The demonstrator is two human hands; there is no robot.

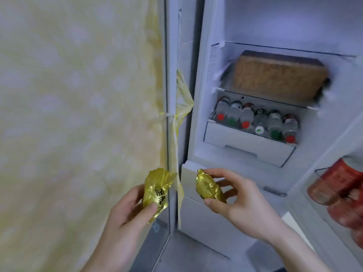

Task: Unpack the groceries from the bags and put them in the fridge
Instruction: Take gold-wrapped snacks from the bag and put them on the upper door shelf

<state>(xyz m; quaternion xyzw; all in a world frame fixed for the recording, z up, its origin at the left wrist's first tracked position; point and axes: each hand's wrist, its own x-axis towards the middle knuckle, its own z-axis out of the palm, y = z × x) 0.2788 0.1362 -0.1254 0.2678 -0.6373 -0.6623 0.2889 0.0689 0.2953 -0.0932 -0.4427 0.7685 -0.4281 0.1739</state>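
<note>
I stand before an open fridge [198,118]. My left hand [127,211] grips a gold foil packet [157,191] with dark printed characters, held low in front of the fridge's left edge. My right hand [241,201] pinches a second gold foil packet [209,187] between thumb and fingers, just in front of a white lower drawer [188,179]. Both packets are below the fridge's shelves.
A brown box [279,75] lies on a glass shelf. Below it, a white drawer [247,146] holds several bottles [245,116] with red, green and white caps. Red packages [337,183] sit in the door rack at right. A yellowish patterned wall [78,114] stands at left.
</note>
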